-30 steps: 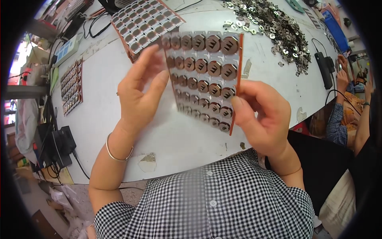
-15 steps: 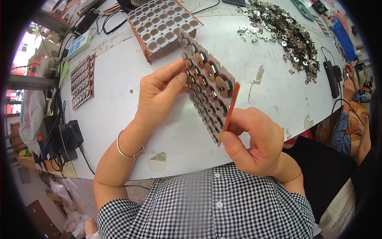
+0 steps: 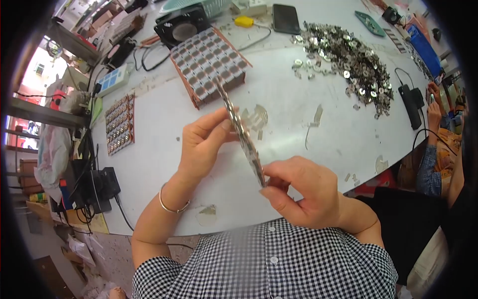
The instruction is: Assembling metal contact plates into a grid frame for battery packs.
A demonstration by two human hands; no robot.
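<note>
Metal-studded panel, seen edge-on, raised above the white table; right hand pinches its near end; left hand meets its left side, whether gripping cannot be told. Stacked panels beyond; loose metal pieces farther right.

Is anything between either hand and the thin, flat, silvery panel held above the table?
Nothing visible. The right hand pinches the near end of the thin, flat, silvery panel directly. The left hand is at its left side; exact contact is unclear, but no object shows between.

Edge-on panel in right grip
</note>
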